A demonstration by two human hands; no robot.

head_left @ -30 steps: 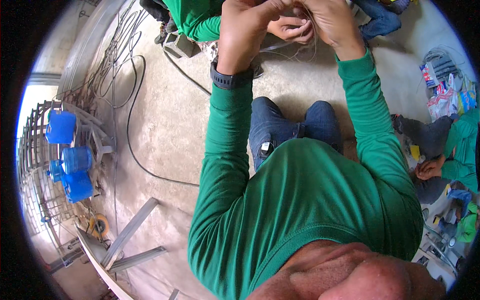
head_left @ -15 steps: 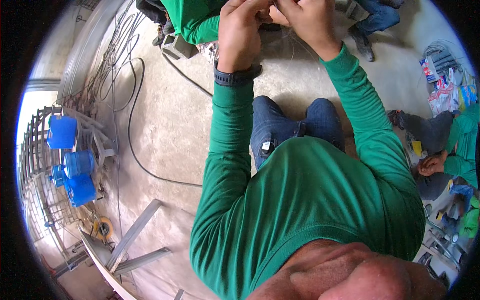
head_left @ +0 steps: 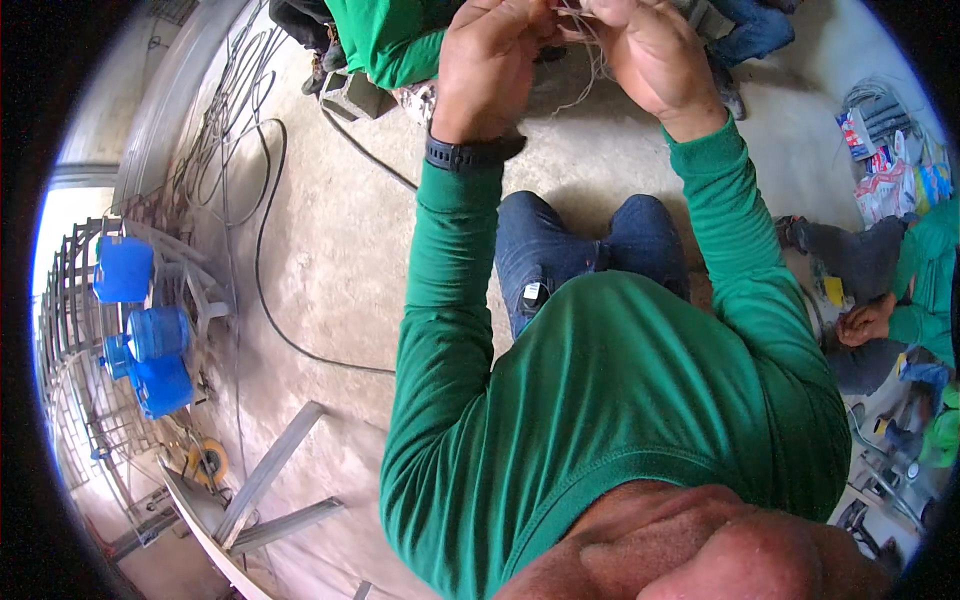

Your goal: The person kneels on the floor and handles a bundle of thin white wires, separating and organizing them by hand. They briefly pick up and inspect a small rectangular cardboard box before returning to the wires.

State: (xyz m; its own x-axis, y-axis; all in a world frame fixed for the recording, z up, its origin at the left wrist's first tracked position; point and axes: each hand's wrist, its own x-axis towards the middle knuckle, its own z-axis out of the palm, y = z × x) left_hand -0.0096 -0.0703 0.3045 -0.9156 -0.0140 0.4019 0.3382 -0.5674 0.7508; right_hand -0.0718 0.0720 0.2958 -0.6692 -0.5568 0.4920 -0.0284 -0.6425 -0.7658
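Observation:
Both my hands are raised together at the top edge, where the frame cuts off some of the fingers. My left hand (head_left: 488,75), with a dark band on its wrist, is closed in a pinch. Facing it, my right hand (head_left: 655,65) has its fingers curled inward and its palm side partly showing. Thin pale string (head_left: 597,68) runs between the fingertips of both hands, and a loose, wavy end hangs below them. It is too fine to make out how each finger grips it.
Ahead left, a person in a green sleeve (head_left: 405,60) is beside a concrete block (head_left: 352,95). Black cable (head_left: 262,240) curves over the floor. Blue water jugs (head_left: 160,330) and metal profiles (head_left: 268,470) are at left. Another person's hands (head_left: 866,322) and plastic bags (head_left: 885,190) are at right.
My right hand has shifted right and slightly down, turning its palm side more into view. The pale string now shows between the hands. My left hand has barely moved.

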